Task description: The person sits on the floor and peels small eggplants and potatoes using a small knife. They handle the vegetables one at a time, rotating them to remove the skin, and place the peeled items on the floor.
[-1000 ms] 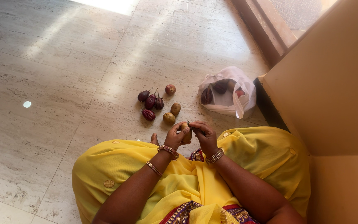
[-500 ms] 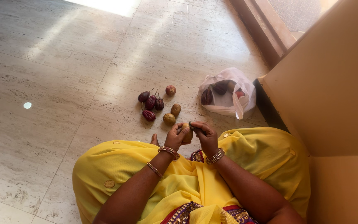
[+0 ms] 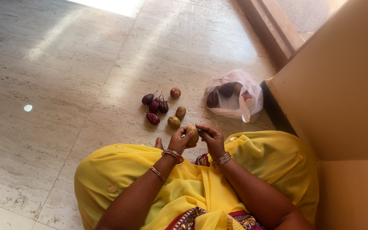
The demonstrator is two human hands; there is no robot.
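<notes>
Brown-skinned and round, the potato (image 3: 192, 134) sits cupped in your left hand (image 3: 179, 139), fingers wrapped around its near side, held just above your lap over the marble floor (image 3: 64, 85). Your right hand (image 3: 211, 140) is closed on a small dark tool (image 3: 199, 130), likely a peeler or knife, its tip touching the potato's top. Keep the left thumb clear of the edge, turn the potato a little between strokes, and let the strokes run shallow so only skin comes off. Just beyond your hands lie two more potatoes (image 3: 176, 117), a reddish round one (image 3: 175, 92) and four small purple aubergines (image 3: 154, 106). Off to the right, a white plastic bag (image 3: 235, 100) holds more vegetables beside the wall.
</notes>
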